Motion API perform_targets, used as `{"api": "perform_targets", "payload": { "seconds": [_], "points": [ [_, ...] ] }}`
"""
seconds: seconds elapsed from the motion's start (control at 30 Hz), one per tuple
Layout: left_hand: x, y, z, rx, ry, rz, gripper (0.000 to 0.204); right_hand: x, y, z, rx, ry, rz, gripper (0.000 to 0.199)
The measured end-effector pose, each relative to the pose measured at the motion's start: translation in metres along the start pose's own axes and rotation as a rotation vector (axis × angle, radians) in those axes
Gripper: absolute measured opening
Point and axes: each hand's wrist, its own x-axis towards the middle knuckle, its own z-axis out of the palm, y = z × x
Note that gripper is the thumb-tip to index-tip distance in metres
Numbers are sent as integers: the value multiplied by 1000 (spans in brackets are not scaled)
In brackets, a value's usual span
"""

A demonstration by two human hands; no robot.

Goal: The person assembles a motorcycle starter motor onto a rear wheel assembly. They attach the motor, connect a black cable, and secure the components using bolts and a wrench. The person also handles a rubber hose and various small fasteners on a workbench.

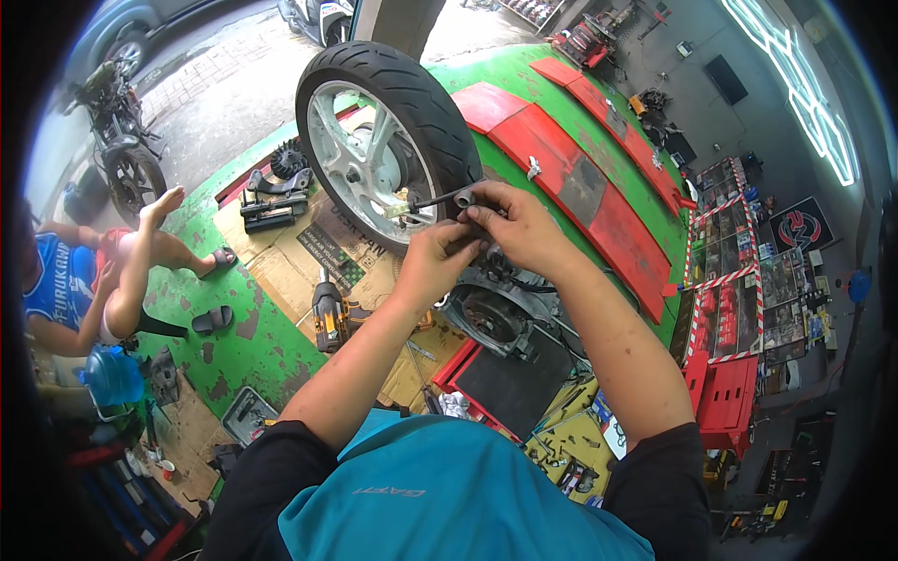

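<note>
My two hands meet in the middle of the view, in front of a scooter wheel with white spokes and a black tyre (431, 103). Between the thumb and fingers of my right hand (524, 229) is a small round metal piece with a hole (464, 198). A thin dark rod or cable (432, 199) runs from beside it toward the wheel's hub; whether they are joined I cannot tell. My left hand (438, 262) is closed in a pinch, its fingertips against those of my right hand. What it grips is hidden. Below my hands is a grey engine casing (482, 313).
An impact driver (329, 313) and black parts (271, 210) lie on cardboard (281, 266) at left. Red ramp panels (561, 159) stretch behind my right arm. A seated person (79, 271) is at far left. A yellow tray (571, 439) holds small parts near my body.
</note>
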Motion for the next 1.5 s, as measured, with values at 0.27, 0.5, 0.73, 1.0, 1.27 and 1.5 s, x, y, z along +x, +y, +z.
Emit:
{"api": "perform_targets", "payload": {
  "seconds": [0.27, 0.5, 0.73, 1.0, 1.27, 1.5],
  "points": [
    [3, 24, 8, -119, 76, -174, 17, 2, -3, 5, -179, 183, 60, 24],
    [8, 10, -4, -197, -97, -123, 23, 0, 12, 0, 77, 15, 5, 29],
    [5, 22, 2, 22, 4, -221, 28, 1, 4, 5, -237, 138, 82, 31],
    [9, 19, -1, -157, -124, -155, 26, 6, 35, -6, -99, 118, -18, 40],
    [11, 10, -10, -126, -184, -140, 19, 0, 15, 2, 45, 70, 1, 39],
    [5, 29, 4, 142, -2, -197, 20, 0, -1, 3, -377, 82, 116, 40]
  ]
}}
